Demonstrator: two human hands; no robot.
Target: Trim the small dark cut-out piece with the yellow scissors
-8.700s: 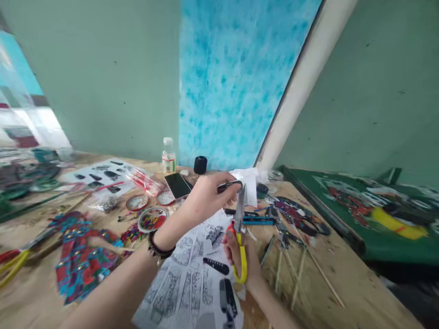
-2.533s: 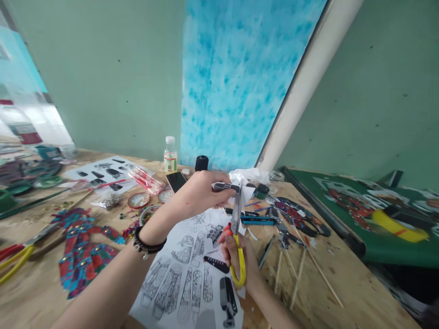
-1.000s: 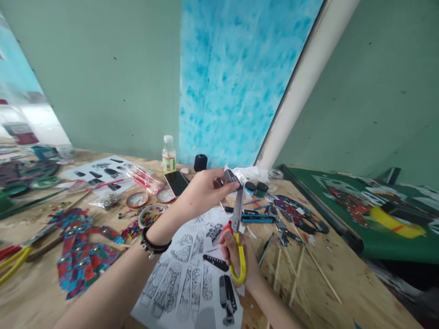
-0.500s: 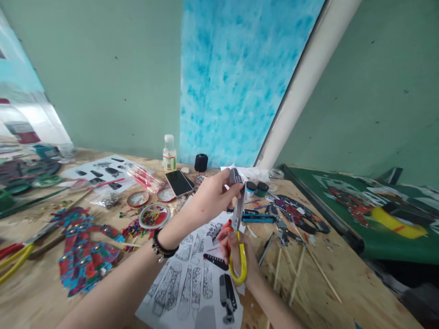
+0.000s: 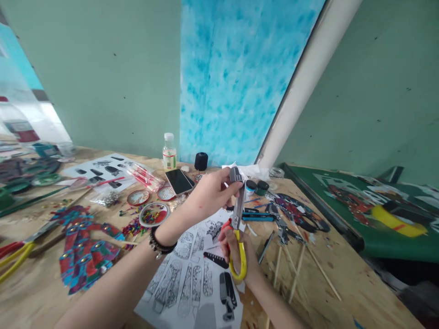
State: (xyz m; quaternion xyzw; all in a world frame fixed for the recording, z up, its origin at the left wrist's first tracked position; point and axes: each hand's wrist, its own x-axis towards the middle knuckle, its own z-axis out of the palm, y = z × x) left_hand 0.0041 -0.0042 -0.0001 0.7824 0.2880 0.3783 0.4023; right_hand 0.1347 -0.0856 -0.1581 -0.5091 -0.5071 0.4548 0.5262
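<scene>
Pinched in my left hand (image 5: 213, 194) is a small dark grey paper cutout (image 5: 235, 174) with pale lines. My right hand (image 5: 236, 249) grips scissors (image 5: 242, 260) with yellow and red handles. Their blades point up and lie against the cutout's right edge, just beside my left fingertips. Below both hands lies a white sheet (image 5: 185, 283) printed with black-and-white patterned shapes. Two dark cut pieces rest on it, a toothed black strip (image 5: 216, 259) and a larger black piece (image 5: 227, 297).
At left are a red-and-blue jointed paper figure (image 5: 85, 251), a second pair of scissors (image 5: 30, 242) and a tape roll (image 5: 154, 214) with colourful fasteners. Behind stand a phone (image 5: 179, 182), a bottle (image 5: 169, 153) and a black spool (image 5: 201, 161). Blue-handled cutters (image 5: 259, 216) and wooden sticks (image 5: 297, 274) lie right.
Both hands keep almost the same place and hold. My left wrist has shifted slightly to the left, and the view has moved a little.
</scene>
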